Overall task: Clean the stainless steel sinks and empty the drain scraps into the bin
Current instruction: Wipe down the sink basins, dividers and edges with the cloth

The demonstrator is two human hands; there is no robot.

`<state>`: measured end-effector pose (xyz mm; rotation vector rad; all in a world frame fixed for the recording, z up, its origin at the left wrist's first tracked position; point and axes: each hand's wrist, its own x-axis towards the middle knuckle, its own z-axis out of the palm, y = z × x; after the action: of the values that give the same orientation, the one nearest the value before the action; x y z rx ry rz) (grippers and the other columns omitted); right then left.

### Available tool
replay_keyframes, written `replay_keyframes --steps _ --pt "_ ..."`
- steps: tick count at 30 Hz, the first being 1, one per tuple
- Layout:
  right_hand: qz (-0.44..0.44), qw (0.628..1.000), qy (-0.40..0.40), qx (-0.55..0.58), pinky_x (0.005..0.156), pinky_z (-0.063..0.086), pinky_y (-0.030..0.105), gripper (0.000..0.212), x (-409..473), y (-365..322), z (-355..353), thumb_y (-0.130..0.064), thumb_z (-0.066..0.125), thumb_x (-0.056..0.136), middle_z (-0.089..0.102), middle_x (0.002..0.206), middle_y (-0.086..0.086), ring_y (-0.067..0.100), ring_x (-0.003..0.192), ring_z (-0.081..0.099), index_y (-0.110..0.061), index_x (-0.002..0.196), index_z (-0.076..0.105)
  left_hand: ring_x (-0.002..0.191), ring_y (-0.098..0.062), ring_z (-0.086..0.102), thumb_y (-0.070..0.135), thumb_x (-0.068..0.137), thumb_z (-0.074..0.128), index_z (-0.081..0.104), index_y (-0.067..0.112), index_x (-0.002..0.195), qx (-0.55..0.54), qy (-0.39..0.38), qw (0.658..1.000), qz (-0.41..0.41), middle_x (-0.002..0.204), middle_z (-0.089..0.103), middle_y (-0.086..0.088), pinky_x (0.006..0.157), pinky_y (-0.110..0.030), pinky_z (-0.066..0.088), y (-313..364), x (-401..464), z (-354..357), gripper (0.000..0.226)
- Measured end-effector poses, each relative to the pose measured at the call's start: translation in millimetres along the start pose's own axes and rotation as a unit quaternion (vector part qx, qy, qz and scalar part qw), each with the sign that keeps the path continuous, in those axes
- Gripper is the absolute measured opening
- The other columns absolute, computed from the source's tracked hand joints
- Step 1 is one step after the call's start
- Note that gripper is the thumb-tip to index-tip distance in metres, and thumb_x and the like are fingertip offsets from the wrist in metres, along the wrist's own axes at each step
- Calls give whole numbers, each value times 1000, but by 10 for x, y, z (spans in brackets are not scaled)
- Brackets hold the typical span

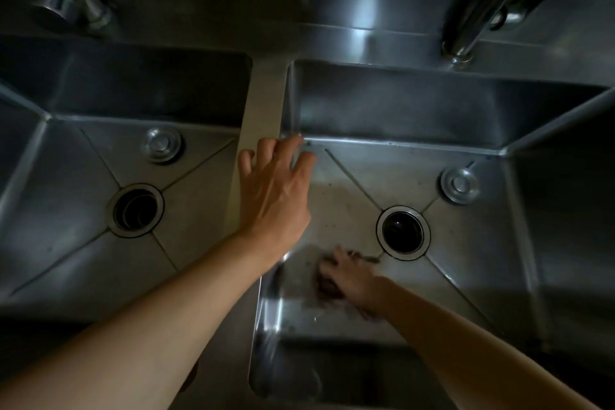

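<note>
Left hand (274,188) rests spread on the divider (263,103), its grip holding nothing; right hand (349,280), blurred, presses a dark scrubber (327,289) on the sink (466,276) floor.

Two sinks, left (50,156) and right (532,243), a divider (263,103) between.

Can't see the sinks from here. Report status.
Left hand open on steel divider. Right hand blurred on dark scrubbing pad, right steel sink. Drain open.

Two stainless steel sinks side by side: left sink (83,176) and right sink (482,243) (both drains open), dark scraps (332,286) lower centre.
</note>
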<state>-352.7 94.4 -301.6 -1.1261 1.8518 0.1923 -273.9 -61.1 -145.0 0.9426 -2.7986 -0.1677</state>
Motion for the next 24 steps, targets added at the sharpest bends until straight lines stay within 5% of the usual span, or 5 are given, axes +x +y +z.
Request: replay_keyframes --steps 3,8,14,21,24 --pt "80 988 119 -56 90 45 47 48 34 342 -391 -13 51 92 27 138 19 46 118 46 -12 138 34 104 -30 40 -1 49 68 68 13 100 -4 3 1000 4 120 60 -8 78 -39 23 -7 133 22 53" --pt "102 986 116 -67 87 51 45 62 109 54 -568 -5 54 89 14 146 28 50 116 49 -11 144 24 103 -29 39 1 47 71 69 13 94 -4 -18 1000 18 116 61 -8 78 -38 23 -53 285 74 49" --pt "-71 984 149 -67 100 40 46 52 452 -339 -415 -23 40 99 14 151 13 42 127 34 -27 149 23 117 -31 41 5 56 76 65 15 112 4 -54 998 31 130 53 -9 86 -39 23 20 501 61 58" --pt "59 960 249 -111 111 21 45 63 946 236 -1121 -32 40 97 15 153 9 39 140 10 -29 151 9 98 -37 56 13 59 41 69 12 91 16 -37 997 68 109 63 -12 78 -39 27 54 794 302 42" --pt "126 959 230 -106 113 20 45 65 918 551 -1317 -32 41 98 7 156 10 39 143 5 -28 153 5 96 -36 56 7 49 57 69 15 88 36 -34 995 90 105 63 -10 76 -39 26 136 840 374 41"
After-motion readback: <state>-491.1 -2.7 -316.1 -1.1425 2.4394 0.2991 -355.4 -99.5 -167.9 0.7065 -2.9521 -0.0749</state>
